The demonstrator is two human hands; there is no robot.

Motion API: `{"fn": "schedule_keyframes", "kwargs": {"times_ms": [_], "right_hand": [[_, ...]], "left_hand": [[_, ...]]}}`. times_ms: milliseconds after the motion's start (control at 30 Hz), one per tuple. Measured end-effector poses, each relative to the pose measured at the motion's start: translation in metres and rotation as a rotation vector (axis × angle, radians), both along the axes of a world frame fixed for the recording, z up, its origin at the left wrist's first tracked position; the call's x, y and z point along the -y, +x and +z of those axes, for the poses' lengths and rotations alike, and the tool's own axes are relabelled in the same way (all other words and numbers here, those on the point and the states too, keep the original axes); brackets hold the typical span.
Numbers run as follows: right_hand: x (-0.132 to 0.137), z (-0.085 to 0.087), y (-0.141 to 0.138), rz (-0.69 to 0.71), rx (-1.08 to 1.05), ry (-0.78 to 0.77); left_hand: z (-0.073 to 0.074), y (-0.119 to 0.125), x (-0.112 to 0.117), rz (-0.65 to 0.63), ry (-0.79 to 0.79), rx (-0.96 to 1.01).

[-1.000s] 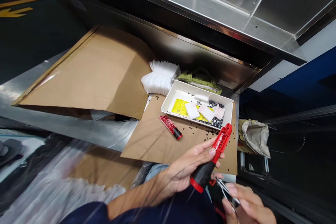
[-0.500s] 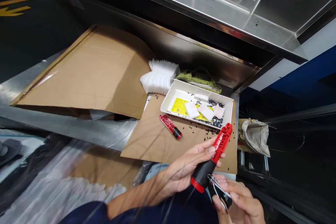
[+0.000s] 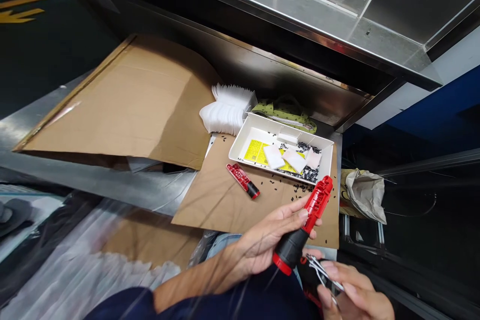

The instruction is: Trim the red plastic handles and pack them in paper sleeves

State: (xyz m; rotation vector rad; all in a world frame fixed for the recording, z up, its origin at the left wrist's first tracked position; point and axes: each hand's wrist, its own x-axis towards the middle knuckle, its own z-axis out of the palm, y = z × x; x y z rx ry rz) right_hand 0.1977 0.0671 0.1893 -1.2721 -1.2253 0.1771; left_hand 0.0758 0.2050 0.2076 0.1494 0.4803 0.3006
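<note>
Holding a red-and-black casing (image 3: 299, 238) with your left grip (image 3: 268, 237), you have it slanted toward the white tray (image 3: 243, 132). Your right grip (image 3: 354, 287) is closed around a silver tool (image 3: 315, 264) near the casing's black end. A second red-and-black piece (image 3: 243, 181) lies on the cardboard sheet (image 3: 217, 200).

A large brown cardboard piece (image 3: 123, 105) lies on the metal bench (image 3: 176, 190) at left, a fanned white stack (image 3: 225, 116) and dotted green pouch (image 3: 281, 111) to its right. Far left shows a yellow arrow (image 3: 18, 16); right, a crumpled bag (image 3: 365, 192).
</note>
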Motion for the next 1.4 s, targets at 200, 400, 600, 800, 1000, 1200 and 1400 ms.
{"fn": "schedule_keyframes", "kwargs": {"times_ms": [200, 400, 600, 800, 1000, 1200, 1400], "right_hand": [[-0.014, -0.005, -0.015, -0.097, 0.048, 0.036], [-0.014, 0.004, -0.01, -0.017, 0.086, 0.024], [-0.013, 0.003, -0.011, -0.004, 0.074, 0.015], [-0.01, 0.0, -0.006, -0.047, 0.123, 0.072], [-0.002, -0.005, -0.003, -0.038, 0.074, 0.088], [-0.007, -0.004, -0.012, -0.047, 0.115, 0.033], [-0.004, 0.0, -0.006, 0.031, 0.17, -0.009]], "left_hand": [[0.002, 0.001, -0.002, 0.009, 0.013, 0.02], [0.002, 0.003, -0.002, -0.015, 0.077, 0.013], [0.0, 0.003, -0.002, -0.025, 0.1, -0.007], [-0.001, 0.003, -0.002, -0.034, 0.081, 0.005], [0.001, 0.002, -0.001, -0.027, 0.101, 0.025], [0.001, 0.001, 0.0, -0.032, 0.116, 0.023], [-0.003, -0.001, 0.002, -0.041, 0.133, 0.017]]}}
